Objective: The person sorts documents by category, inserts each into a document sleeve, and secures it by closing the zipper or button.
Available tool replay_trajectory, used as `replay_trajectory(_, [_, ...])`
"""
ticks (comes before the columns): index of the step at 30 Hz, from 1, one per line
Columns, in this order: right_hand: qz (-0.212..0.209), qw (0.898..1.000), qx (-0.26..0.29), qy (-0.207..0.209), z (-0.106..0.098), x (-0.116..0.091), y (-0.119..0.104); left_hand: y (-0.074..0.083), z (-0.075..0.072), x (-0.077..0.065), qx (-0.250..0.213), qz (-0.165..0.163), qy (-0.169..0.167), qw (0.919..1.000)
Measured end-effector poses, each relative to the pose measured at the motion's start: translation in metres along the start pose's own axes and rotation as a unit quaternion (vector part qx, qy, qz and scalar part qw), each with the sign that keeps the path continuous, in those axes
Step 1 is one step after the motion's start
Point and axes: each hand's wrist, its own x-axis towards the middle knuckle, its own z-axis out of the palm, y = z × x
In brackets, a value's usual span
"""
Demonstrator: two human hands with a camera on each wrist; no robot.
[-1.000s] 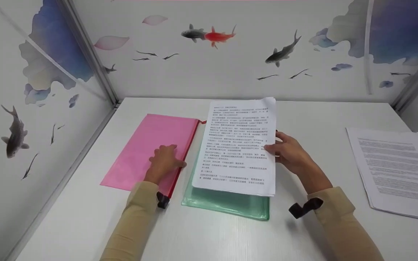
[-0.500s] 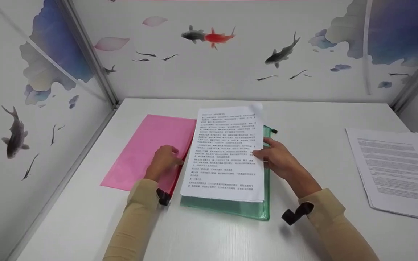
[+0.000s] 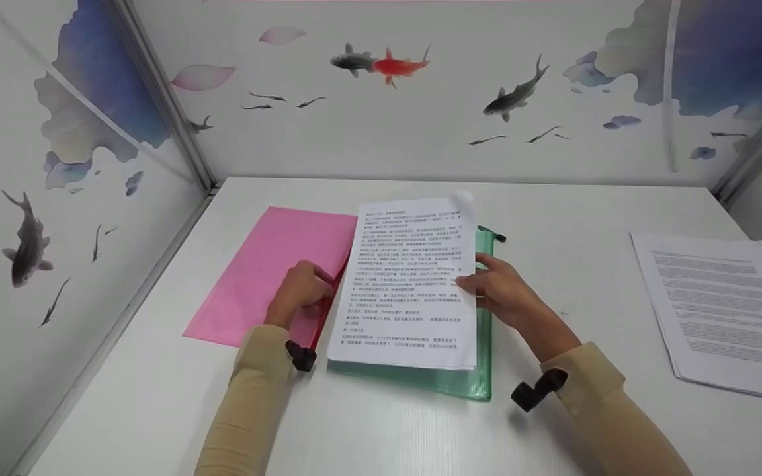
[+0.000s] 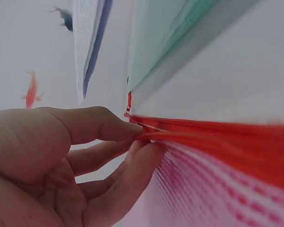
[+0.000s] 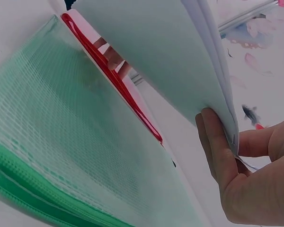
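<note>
A pink mesh zipper pouch (image 3: 255, 264) with a red zipper edge lies on the left of the table. My left hand (image 3: 301, 294) pinches its red edge (image 4: 217, 142) between thumb and fingers, and the pouch mouth gapes a little there in the left wrist view. My right hand (image 3: 507, 291) holds a stack of printed paper (image 3: 407, 284) by its right edge, thumb on top and fingers beneath. The stack is raised over a green mesh zipper pouch (image 5: 85, 109) and covers most of it in the head view.
A second stack of printed sheets (image 3: 725, 317) lies at the right of the white table (image 3: 586, 218). White panels with painted fish (image 3: 401, 66) stand at the back and sides. A black camera mount (image 3: 540, 390) sticks out from the right wrist.
The right hand has carried the paper stack left and slightly toward me, overlapping the pink pouch's edge in view. The left hand's fingers have gone from resting spread on the pouch to pinching its red edge.
</note>
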Motion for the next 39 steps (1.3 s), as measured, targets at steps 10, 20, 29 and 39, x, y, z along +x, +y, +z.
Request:
replay_trajectory(10, [0.007,1.000,0.009,0.005,0.002,0.005,0.001,0.005,-0.011,0.001,-0.054,0.006,-0.011,0.9985])
replay_trajectory(20, [0.010,0.999,0.025,0.017,0.006,0.008,-0.001,0.006,-0.028,-0.002,-0.100,-0.001,0.001,0.9950])
replay_trajectory(29, [0.000,0.998,0.050,0.032,0.015,0.010,-0.005,0.006,-0.035,-0.004,-0.111,-0.019,0.008,0.9936])
replay_trajectory(39, [0.000,0.996,0.059,0.061,0.021,0.016,-0.006,0.009,-0.036,-0.006,-0.111,-0.031,0.018,0.9932])
